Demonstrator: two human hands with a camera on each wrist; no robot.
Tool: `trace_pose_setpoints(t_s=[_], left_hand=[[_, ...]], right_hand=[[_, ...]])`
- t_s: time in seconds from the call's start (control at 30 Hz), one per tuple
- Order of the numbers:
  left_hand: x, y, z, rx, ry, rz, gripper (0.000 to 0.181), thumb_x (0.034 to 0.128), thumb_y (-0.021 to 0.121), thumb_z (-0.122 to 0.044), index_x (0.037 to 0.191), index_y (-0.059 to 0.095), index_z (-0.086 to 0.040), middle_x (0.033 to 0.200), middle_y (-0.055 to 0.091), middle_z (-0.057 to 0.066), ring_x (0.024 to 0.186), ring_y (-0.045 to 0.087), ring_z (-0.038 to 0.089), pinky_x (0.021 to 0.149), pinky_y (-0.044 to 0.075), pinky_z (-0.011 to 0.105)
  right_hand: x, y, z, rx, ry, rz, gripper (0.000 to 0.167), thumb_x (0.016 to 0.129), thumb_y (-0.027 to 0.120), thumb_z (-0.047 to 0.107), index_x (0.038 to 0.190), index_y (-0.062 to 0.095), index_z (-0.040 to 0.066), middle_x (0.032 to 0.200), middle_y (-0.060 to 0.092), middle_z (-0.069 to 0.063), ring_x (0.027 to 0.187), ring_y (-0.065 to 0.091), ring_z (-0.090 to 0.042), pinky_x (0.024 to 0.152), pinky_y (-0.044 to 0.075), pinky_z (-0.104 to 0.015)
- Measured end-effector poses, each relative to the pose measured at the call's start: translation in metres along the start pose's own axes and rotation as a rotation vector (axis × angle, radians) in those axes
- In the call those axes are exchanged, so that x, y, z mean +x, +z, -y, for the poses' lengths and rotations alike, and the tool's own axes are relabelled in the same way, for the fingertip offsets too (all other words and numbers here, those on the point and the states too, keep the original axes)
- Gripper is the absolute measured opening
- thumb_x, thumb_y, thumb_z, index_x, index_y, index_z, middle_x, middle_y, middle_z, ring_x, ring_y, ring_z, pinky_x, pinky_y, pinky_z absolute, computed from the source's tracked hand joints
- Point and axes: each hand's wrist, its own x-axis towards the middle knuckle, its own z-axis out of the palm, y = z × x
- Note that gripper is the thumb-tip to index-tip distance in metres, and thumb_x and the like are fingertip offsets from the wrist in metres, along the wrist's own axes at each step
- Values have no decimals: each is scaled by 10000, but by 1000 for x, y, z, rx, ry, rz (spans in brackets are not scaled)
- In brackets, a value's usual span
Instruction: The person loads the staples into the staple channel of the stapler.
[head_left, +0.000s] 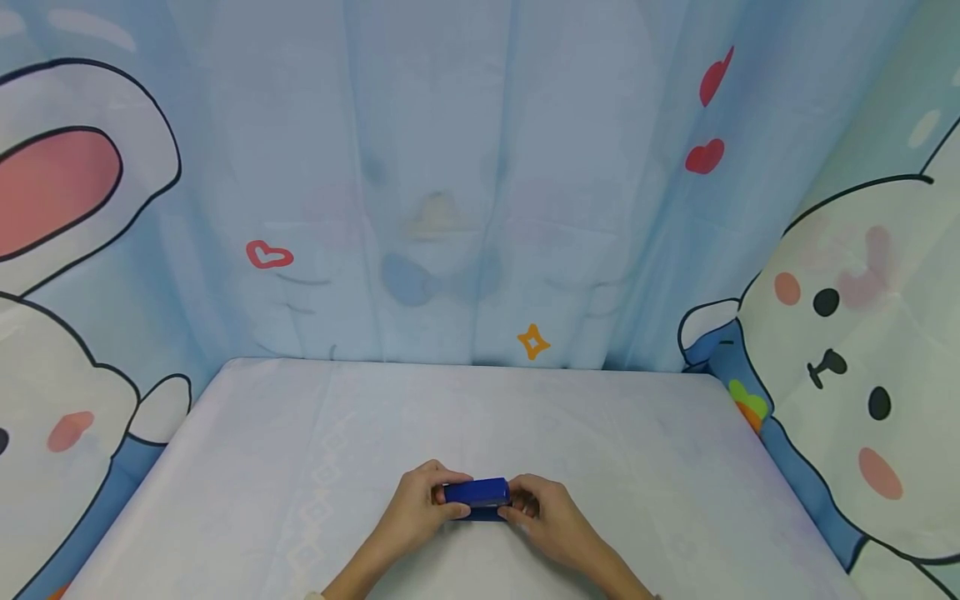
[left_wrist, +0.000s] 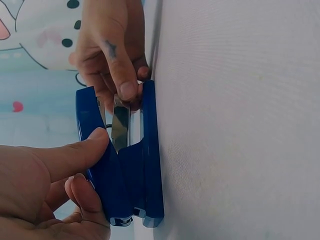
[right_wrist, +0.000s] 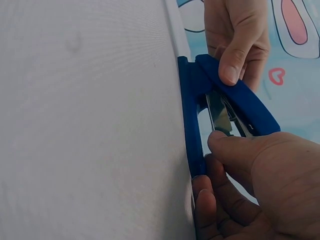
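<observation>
A blue stapler [head_left: 480,492] stands on the white cloth near the front of the table, between both hands. My left hand [head_left: 416,504] grips its upper arm from the side, thumb pressed on the blue cover [left_wrist: 102,175] toward the hinge end. The cover is lifted away from the metal staple magazine [left_wrist: 120,122], and a gap shows between magazine and base [right_wrist: 191,130]. At the front end my right hand [head_left: 551,521] pinches the magazine tip, its thumb lying on the metal. Its other fingers curl near the base's front end, partly hidden.
White cloth covers the table [head_left: 262,467]. Behind it hangs a light blue curtain [head_left: 435,125] printed with hearts and a star. Cartoon animal figures are printed on the fabric at the left and right.
</observation>
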Motion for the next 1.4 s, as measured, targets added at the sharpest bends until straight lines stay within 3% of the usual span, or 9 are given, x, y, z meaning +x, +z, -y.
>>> trace_pose_setpoints(t_s=[0.9,1.4], left_hand=[[1,3,0,61,13,16,329,860,858,-60,1184,801,-62,896,576,17,746,487,85,648,421,186],[3,3,-10,175,38,34,350,851,864,-59,1194,800,-37,879,588,8,719,464,67,620,393,187]], right_hand=[[0,-2,-1,11,-19,14,173,931,813,139,1077,744,77,888,708,22,744,567,8,652,508,-211],[0,-1,-2,-7,-13,8,182,925,817,133,1082,747,73,885,708,27,743,561,18,660,513,-207]])
